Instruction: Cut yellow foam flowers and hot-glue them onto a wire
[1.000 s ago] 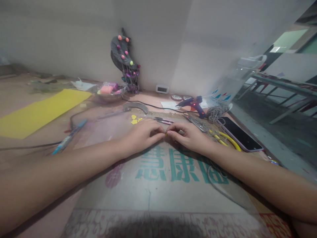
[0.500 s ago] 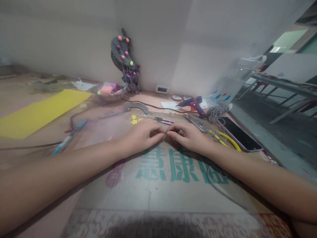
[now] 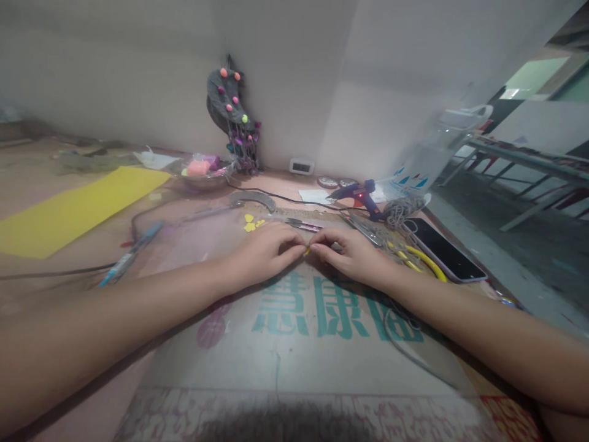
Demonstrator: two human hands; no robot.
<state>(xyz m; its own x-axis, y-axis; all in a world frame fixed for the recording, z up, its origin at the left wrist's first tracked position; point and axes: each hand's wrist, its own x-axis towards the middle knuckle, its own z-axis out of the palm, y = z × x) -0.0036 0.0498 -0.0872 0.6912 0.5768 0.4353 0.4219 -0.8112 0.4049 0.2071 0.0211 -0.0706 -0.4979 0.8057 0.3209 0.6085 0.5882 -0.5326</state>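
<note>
My left hand (image 3: 271,248) and my right hand (image 3: 345,250) meet fingertip to fingertip over the printed board. Between their pinched thumbs and forefingers shows a tiny yellow piece (image 3: 307,250), mostly hidden by the fingers; its shape cannot be made out. Just behind my left hand lie several small yellow cut-outs (image 3: 250,226). A craft knife (image 3: 304,224) rests beyond the fingertips. To the right of it, close to my right hand, are scissors (image 3: 363,229) with a metal blade.
A glue gun (image 3: 361,196) with a lit red light, grey yarn (image 3: 405,210), a phone (image 3: 444,248) and yellow handles (image 3: 426,261) lie to the right. Yellow sheet (image 3: 87,209), pen (image 3: 131,255) and bowl (image 3: 207,179) are left. A decorated grey crescent (image 3: 221,101) leans on the wall.
</note>
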